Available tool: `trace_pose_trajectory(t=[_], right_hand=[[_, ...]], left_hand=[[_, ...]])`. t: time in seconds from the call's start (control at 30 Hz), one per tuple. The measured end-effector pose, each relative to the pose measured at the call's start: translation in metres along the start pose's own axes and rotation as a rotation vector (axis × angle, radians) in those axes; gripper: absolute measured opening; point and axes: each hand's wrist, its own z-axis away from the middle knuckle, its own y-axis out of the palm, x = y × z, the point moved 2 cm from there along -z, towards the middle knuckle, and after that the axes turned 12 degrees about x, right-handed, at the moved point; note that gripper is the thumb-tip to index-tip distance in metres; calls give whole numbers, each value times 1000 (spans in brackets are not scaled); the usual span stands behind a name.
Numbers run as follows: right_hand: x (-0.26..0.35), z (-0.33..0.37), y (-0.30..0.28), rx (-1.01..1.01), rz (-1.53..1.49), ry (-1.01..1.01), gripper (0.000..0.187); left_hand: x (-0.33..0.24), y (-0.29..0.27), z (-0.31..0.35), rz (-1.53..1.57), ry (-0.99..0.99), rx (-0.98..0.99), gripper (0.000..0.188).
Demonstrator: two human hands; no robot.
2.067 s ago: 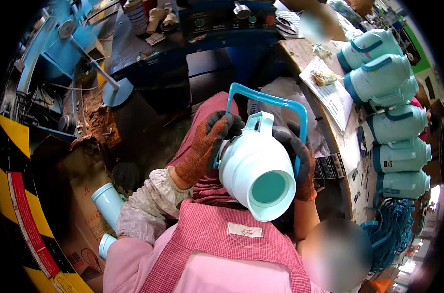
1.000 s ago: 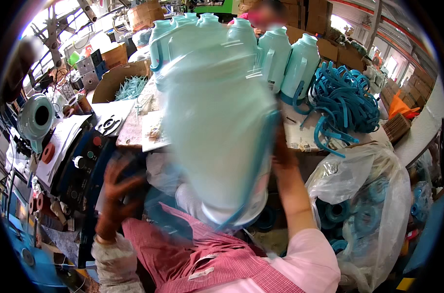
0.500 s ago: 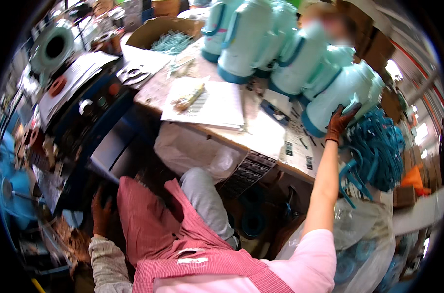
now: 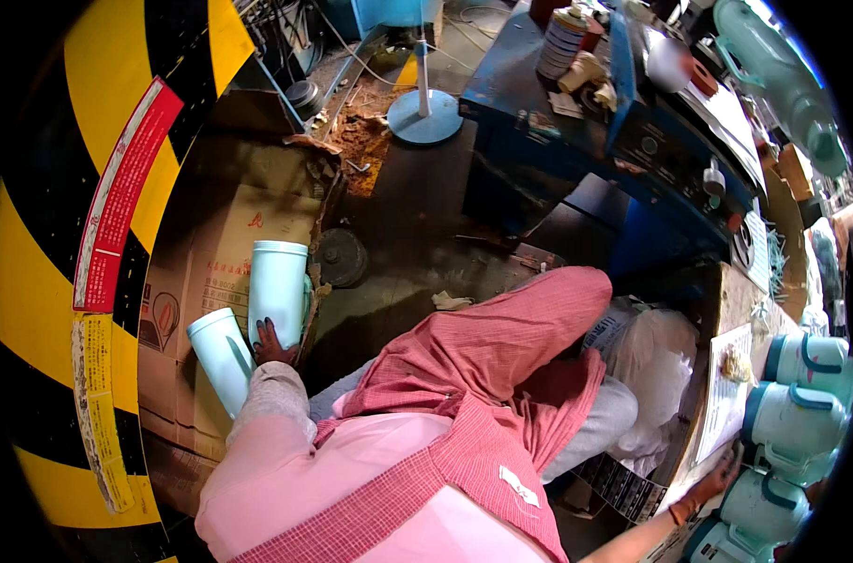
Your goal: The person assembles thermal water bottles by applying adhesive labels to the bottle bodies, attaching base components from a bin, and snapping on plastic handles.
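Note:
My left hand (image 4: 274,344), in a dark reddish-brown glove, is at the near end of a pale turquoise jug body (image 4: 278,286) with a side handle. Its fingers are stretched apart against the body; whether they press on it I cannot tell. A second pale turquoise jug body (image 4: 222,357) leans beside it, partly behind my forearm. At the lower right my right hand (image 4: 712,483), gloved too, rests open at the edge of the workbench (image 4: 694,450). Close to its fingers stand several turquoise jugs (image 4: 797,418) with dark blue bases and handles.
Flattened cardboard (image 4: 225,216) lies under the jug bodies. A yellow-and-black striped panel (image 4: 46,253) rises on the left. Ahead are a round blue stand base (image 4: 424,117) and a blue machine table (image 4: 529,75). A plastic bag (image 4: 647,361) hangs by the bench.
My view has swung left. My left hand has gone from hanging beside my leg to the jug body. My right hand has left the jug on the bench and lies by the bench edge.

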Motion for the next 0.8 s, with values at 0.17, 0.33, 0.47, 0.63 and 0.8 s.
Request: trace_pose_trajectory(t=[0.17, 0.33, 0.47, 0.63, 0.8], right_hand=[[111, -17, 87, 288, -302, 34, 29], [187, -28, 128, 470, -422, -208, 31], [211, 0, 162, 503, -351, -242, 27], [349, 46, 268, 748, -475, -490, 34], [447, 75, 264, 953, -573, -768, 38]], left_hand=[[-9, -13, -20, 97, -225, 11, 123], [68, -19, -78, 366, -170, -231, 140], [21, -71, -85, 973, 213, -104, 107], [-104, -121, -43, 1626, 170, 473, 93], [-131, -113, -80, 874, 274, -153, 108]])
